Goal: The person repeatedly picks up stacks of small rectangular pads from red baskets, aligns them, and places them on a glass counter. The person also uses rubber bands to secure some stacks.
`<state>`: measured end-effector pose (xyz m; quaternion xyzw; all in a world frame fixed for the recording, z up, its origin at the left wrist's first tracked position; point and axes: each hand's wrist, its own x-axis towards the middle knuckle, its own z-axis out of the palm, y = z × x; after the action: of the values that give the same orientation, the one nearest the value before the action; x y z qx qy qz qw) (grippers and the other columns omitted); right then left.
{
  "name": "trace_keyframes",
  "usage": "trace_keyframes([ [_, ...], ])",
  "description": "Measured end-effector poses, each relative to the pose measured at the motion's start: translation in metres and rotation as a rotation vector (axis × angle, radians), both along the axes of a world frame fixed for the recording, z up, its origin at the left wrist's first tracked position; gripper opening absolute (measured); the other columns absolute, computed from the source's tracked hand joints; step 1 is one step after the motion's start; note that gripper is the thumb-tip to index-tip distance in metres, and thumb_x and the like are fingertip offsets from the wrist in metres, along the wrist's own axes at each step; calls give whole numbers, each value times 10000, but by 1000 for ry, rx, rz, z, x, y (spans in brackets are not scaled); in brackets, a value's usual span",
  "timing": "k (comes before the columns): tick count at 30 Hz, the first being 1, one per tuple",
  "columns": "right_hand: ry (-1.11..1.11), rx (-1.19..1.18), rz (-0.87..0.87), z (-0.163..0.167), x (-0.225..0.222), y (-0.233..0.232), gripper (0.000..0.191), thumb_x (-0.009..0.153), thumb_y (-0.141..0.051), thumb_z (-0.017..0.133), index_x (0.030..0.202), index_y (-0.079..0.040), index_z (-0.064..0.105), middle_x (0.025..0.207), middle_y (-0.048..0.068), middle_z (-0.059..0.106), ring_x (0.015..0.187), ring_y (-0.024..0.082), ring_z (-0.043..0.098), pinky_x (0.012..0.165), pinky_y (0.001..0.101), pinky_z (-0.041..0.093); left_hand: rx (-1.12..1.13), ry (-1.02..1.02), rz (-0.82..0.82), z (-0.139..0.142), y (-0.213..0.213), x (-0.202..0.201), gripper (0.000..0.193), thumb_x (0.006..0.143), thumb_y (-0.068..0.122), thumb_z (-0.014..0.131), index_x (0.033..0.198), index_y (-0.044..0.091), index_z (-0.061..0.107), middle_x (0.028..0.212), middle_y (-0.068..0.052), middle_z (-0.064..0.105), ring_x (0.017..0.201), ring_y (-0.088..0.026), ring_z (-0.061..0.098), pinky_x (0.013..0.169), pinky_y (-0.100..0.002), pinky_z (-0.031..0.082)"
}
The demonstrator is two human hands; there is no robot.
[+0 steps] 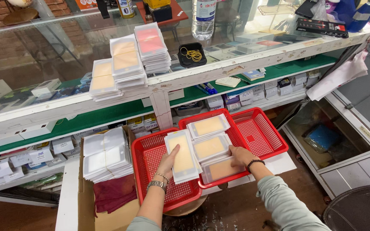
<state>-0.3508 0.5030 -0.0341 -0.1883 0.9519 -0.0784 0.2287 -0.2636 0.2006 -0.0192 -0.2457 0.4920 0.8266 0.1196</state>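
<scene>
Down in the foreground, the left hand (168,161) lies spread flat on a stack of clear-sleeved packets (182,155) with tan inserts, thumb out to the side, pressing rather than gripping; that stack leans over the rim between the two red baskets. Just beside it, the right hand (240,156) is curled on the edge of the lower packet stack (220,169) in the middle red basket (202,182), fingers tucked along its side; whether they pinch under it, I cannot tell. These packets look light, thin and slick in their plastic sleeves, I'd judge, so a stack will likely slide and fan apart; taking hold by the long edges, squeezing the whole stack, seems the safest grip. Two more stacks (209,137) sit higher in the same basket. To the left, a bundle of white packets (106,155) rests on a cardboard box (108,216) with a maroon cloth (116,193). Further off, taller packet piles (127,64) stand on the glass table (65,47), near a black dish of rubber bands (192,54). The basket floors under the stacks are hidden, and the shelf boxes below the glass are too small to make out.
</scene>
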Motion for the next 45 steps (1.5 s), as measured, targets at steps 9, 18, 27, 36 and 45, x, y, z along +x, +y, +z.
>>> trace_keyframes([
  [9,-83,-550,-78,7,-1,38,139,856,-173,767,933,-57,761,1032,89,777,922,195,730,852,320,569,44,24,56,2,21,16,638,913,390,690,1359,-53,578,1271,-178,693,1110,-276,699,927,-400,590],
  [18,25,-750,-156,67,-34,50,205,987,-249,624,1075,-77,695,915,85,752,822,147,683,744,308,558,-71,-55,107,4,22,26,727,881,490,678,1362,-46,579,1289,-202,694,1153,-315,699,949,-440,588],
  [27,-290,-967,-16,58,-36,-11,288,954,-244,638,1173,-59,667,1046,76,759,973,114,684,886,273,525,116,-96,-187,9,59,4,749,882,485,668,1439,11,508,1379,-200,629,1251,-289,633,1024,-441,540],
  [36,-253,-68,-283,-33,-19,40,839,845,-396,727,1438,78,369,1336,302,600,1132,364,701,969,407,583,346,-43,-61,-14,59,-15,578,894,203,721,1382,-48,542,1292,-193,671,1143,-285,691,979,-406,590],
  [45,-267,142,-128,-24,-32,27,995,738,-586,864,1380,86,506,1474,234,466,1190,375,628,967,430,574,320,5,54,-9,42,-17,543,907,185,711,1367,-57,556,1292,-190,676,1147,-288,690,974,-403,592],
])
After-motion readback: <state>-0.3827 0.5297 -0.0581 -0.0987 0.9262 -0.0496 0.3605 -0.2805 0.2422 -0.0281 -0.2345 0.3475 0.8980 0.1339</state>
